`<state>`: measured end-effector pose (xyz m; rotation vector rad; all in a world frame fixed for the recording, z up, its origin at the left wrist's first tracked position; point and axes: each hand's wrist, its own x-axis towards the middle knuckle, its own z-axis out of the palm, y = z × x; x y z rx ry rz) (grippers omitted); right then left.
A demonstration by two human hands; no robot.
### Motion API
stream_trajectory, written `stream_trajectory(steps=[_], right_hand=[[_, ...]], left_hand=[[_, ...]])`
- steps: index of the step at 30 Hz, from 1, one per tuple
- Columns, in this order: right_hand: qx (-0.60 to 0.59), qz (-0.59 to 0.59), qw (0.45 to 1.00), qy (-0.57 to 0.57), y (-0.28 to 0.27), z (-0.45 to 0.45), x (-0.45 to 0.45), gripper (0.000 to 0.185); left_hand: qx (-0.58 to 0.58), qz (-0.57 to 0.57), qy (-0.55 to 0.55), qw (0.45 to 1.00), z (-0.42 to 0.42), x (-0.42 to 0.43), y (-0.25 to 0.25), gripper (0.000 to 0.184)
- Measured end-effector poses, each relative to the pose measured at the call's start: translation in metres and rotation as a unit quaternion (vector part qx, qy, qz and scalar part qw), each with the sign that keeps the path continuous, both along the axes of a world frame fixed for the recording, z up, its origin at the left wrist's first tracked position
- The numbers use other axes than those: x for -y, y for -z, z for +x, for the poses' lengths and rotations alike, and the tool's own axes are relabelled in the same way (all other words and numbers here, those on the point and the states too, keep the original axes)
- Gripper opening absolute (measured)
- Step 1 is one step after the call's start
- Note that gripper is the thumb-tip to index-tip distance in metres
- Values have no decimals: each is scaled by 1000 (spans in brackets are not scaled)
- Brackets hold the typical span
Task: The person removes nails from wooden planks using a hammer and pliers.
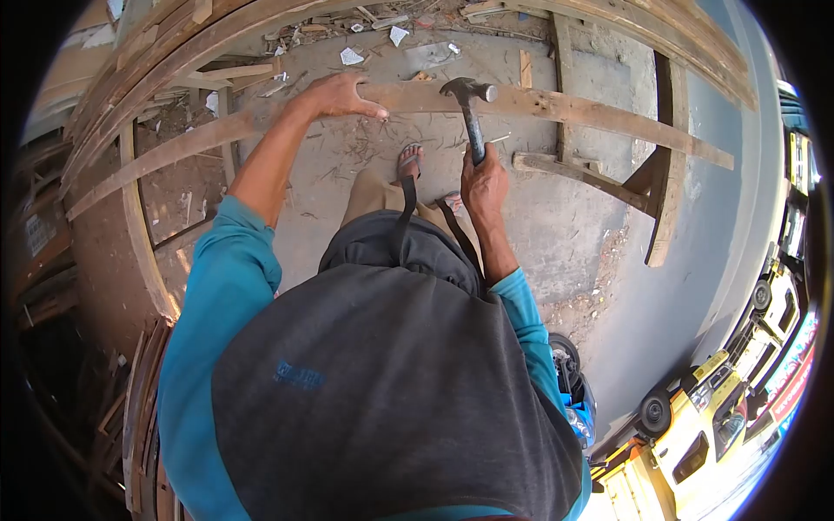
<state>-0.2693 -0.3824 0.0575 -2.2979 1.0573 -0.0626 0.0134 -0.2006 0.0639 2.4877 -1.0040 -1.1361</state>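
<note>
A long wooden plank [556, 106] runs across the view in front of me. My left hand [337, 97] is at the plank's upper side, thumb and fingers apart in a C shape; whether it touches the wood I cannot tell. My right hand [485, 184] is closed around the dark handle of a claw hammer [472, 117]. The hammer points away from me, its metal head overlapping the plank in view. A thin, pale, nail-like piece [499, 138] shows just right of the handle; what it rests on is unclear.
Wooden beams [665, 165] form a frame at right, with more stacked lumber [148, 78] at upper left. Wood scraps and white fragments [351, 56] litter the ground ahead. My sandalled feet [410, 162] are below the plank. A yellow truck [695, 425] and a motorbike [573, 391] stand at lower right.
</note>
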Motion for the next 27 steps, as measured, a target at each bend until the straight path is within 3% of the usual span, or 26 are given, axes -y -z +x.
stream_trajectory(steps=[2, 4, 5, 8, 10, 11, 13, 16, 20, 24, 27], right_hand=[[14, -1, 1000, 4, 8, 2, 5, 24], [29, -2, 1000, 8, 6, 0, 9, 25], [34, 18, 999, 11, 4, -3, 10, 27], [66, 41, 997, 28, -1, -21, 8, 38], [72, 117, 989, 62, -17, -44, 4, 36], [92, 129, 984, 79, -19, -58, 2, 34], [105, 138, 979, 106, -23, -86, -2, 33], [109, 141, 972, 156, -27, -127, 0, 29], [67, 120, 968, 209, -29, -173, 2, 24], [59, 164, 953, 248, -30, -198, -1, 20], [63, 143, 963, 220, -46, -196, -7, 19]], left_hand=[[-6, 0, 6, 1000, -2, 2, -2, 108], [-23, 19, 3, 1000, -2, 3, -14, 128], [-19, 18, 1, 1000, -2, 2, -9, 128], [4, 11, -16, 1000, -10, -5, 1, 122], [110, -18, -50, 993, -47, -6, -21, 105], [107, -16, -50, 993, -65, -7, -21, 105], [294, -12, -44, 955, -97, -11, -11, 85], [353, -72, -95, 928, -126, -16, 3, 79], [320, -108, -116, 934, -132, -22, 7, 74], [358, -150, -140, 911, -151, -25, 19, 74], [377, -149, -159, 900, -175, -29, 20, 79]])
